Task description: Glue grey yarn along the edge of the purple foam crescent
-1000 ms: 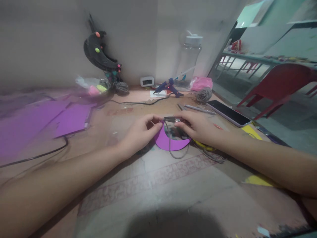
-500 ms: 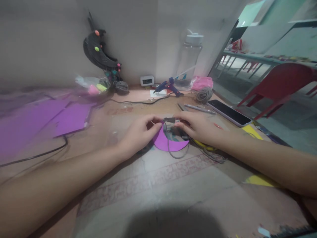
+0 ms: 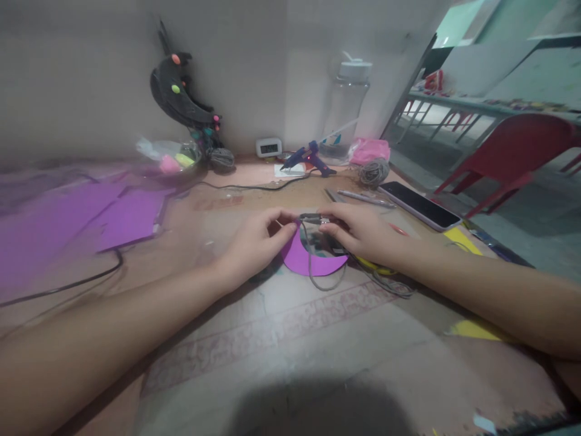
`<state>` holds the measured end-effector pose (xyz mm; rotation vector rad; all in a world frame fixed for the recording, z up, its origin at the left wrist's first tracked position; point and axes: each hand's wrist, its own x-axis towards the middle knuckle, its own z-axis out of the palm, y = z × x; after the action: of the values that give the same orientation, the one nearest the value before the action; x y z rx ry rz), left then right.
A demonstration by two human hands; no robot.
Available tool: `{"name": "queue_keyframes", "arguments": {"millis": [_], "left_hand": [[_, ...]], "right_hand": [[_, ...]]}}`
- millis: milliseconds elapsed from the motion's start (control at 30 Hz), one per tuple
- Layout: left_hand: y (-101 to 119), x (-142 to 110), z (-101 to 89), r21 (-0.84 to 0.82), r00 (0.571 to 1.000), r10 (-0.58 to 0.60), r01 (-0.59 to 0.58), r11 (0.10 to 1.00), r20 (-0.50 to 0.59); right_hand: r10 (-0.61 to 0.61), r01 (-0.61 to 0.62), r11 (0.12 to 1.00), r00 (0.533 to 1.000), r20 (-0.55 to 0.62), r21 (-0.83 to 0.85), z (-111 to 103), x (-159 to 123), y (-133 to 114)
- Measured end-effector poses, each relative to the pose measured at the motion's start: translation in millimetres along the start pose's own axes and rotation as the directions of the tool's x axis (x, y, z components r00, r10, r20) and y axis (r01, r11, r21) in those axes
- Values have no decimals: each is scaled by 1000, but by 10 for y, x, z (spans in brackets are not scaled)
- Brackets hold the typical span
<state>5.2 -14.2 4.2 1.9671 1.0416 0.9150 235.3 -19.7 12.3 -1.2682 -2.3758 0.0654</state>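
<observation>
A round purple foam piece [image 3: 299, 257] with a shiny disc on it lies on the table in front of me. My left hand [image 3: 254, 242] pinches its left edge, fingers closed. My right hand [image 3: 363, 233] rests over its right side, fingers pressed together on a grey cord [image 3: 313, 266] at the top edge. The cord loops down across the purple piece and trails off to the right.
Purple foam sheets [image 3: 113, 221] lie at the left beside a black cable. At the back stand a blue glue gun [image 3: 306, 158], a small clock [image 3: 269, 147], a water bottle [image 3: 347, 103], a twine ball [image 3: 373, 172]. A phone [image 3: 420, 206] lies right; red chair [image 3: 512, 154] beyond.
Both hands stay almost still; the purple piece shifts slightly under the fingers. The view has moved very little.
</observation>
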Motion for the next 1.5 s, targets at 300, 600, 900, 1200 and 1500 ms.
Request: {"name": "queue_keyframes", "arguments": {"millis": [300,600,900,1200,1500], "left_hand": [[38,-20,-13,79,1000,24,-24,997,1],[8,-25,-12,74,999,33,-34,997,17],[20,-19,-17,70,999,20,-22,997,38],[-13,1,-5,20,1000,2,-2,1000,7],[-11,-5,-17,30,1000,5,-4,1000,-29]], "right_hand": [[-15,15,1000,1000,-17,-19,-12,-1,2],[-34,34,998,999,-7,-47,6,-9,30],[-29,30,999,999,20,-41,-6,4,16],[4,-4,1000,1000,-6,1,-9,1,-4],[-29,27,998,999,-35,-50,-10,3,8]]}}
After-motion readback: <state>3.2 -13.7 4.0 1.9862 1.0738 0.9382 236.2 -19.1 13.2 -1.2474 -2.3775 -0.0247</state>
